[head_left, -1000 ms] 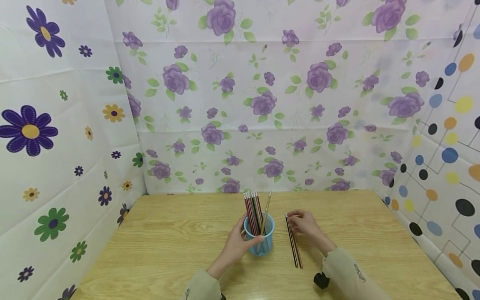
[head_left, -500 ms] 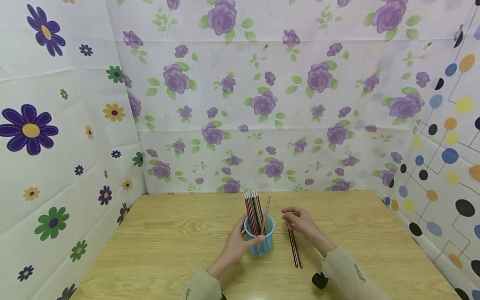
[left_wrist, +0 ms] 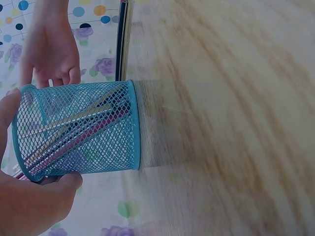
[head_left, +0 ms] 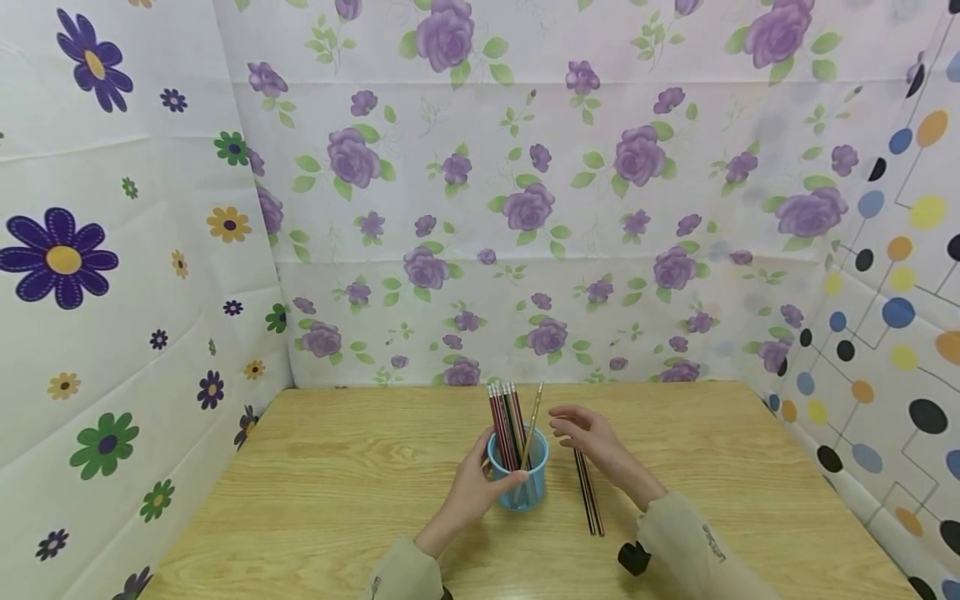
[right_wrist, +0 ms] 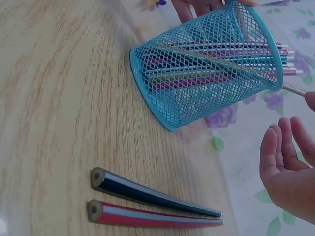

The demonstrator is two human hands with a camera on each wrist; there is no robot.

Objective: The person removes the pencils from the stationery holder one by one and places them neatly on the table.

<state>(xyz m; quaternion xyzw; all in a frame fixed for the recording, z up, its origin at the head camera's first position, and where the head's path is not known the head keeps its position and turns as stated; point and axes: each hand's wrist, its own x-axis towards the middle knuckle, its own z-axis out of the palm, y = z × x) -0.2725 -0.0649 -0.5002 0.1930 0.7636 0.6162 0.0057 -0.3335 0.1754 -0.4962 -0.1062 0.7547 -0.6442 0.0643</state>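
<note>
My left hand grips a light-blue mesh pencil cup, thumb on the near side and fingers round its left. Inside stand several red and dark pencils with a gold pencil leaning right. My right hand hovers right of the cup, fingers loosely bent and holding nothing. In the right wrist view, its thumb is close to the gold pencil's end; contact cannot be told. Below that hand lie two loose pencils, one black and one red, unsharpened, side by side; the hand hides their far ends in the head view.
A wood-grain table carries everything. Patterned cloth walls enclose it: purple roses at the back, daisies on the left, dots on the right. A black object sits at the right sleeve.
My right hand has left the far ends of the two loose pencils and shifted left toward the cup, its fingers spreading. The left hand, cup and pencils have stayed put.
</note>
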